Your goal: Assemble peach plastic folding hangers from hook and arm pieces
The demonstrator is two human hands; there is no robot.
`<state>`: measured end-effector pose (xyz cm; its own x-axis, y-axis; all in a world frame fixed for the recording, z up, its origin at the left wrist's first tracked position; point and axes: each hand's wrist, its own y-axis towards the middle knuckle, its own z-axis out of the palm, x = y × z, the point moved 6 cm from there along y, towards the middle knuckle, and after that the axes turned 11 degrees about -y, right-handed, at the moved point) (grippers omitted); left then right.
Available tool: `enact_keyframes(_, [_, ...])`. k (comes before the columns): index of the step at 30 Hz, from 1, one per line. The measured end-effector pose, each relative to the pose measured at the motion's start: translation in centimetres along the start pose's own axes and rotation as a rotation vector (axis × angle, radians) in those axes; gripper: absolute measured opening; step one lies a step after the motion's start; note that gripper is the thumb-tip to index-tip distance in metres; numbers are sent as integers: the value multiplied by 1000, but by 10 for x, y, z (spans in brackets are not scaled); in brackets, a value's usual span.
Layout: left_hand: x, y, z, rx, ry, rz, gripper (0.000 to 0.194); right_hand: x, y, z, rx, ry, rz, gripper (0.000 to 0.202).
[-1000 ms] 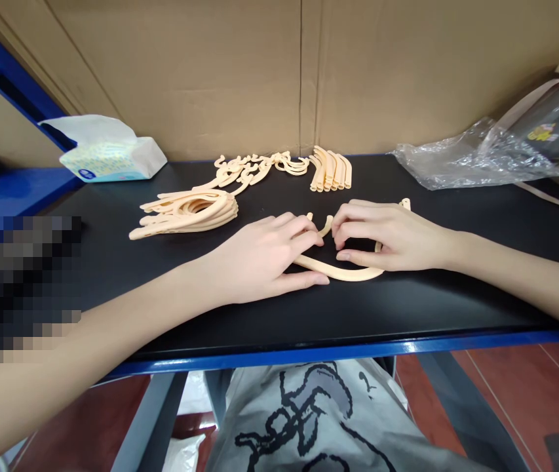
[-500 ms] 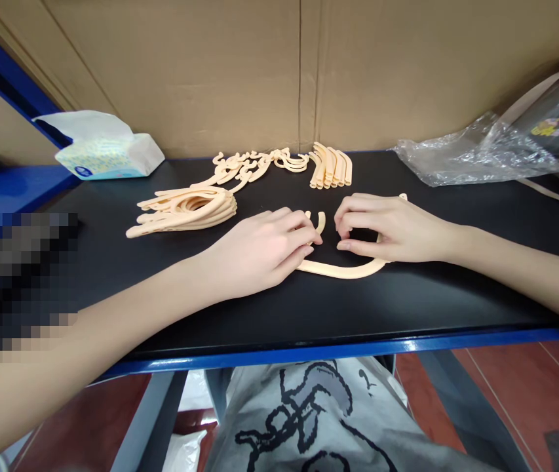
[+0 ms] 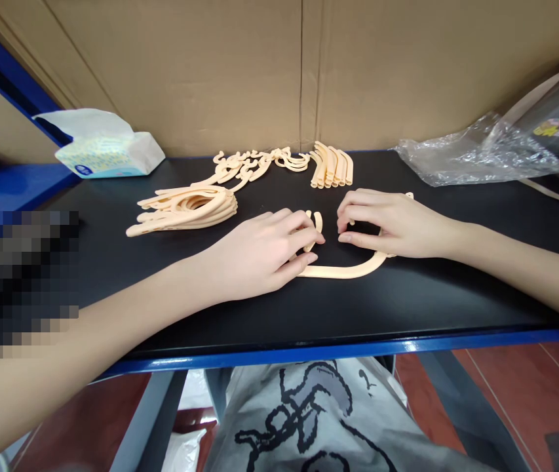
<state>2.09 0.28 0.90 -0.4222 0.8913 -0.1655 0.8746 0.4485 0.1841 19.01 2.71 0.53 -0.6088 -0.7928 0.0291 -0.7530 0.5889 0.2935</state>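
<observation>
A long cream tube point(image 3: 343, 271) lies curved on the black tabletop, running from beneath my left hand point(image 3: 274, 252) to beneath my right hand point(image 3: 392, 223). My left hand has its fingers curled around a small curved cream piece point(image 3: 318, 223), whose upper ends stick up behind the index finger. The fingers of my right hand are bent, with thumb and index tips close together over the right part of the tube. A small cream bit shows beneath them; what they grip is mostly hidden. The two hands do not touch.
Folded cream tubes point(image 3: 185, 208) lie at left, small hooked pieces point(image 3: 240, 165) and a row of short bent tubes point(image 3: 332, 165) at the back. A tissue pack point(image 3: 112, 154) is back left, a clear plastic bag point(image 3: 456, 157) back right. The blue table edge point(image 3: 308, 354) runs in front.
The thumb of my right hand has moved up closer to its fingers, and that hand has shifted slightly right. The small curved piece by my left hand has moved slightly left.
</observation>
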Motion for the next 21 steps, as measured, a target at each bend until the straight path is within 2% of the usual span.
enact_keyframes(21, [-1,1,-1,-15,27,37,33,1,-1,0,-7,-49,-36,29])
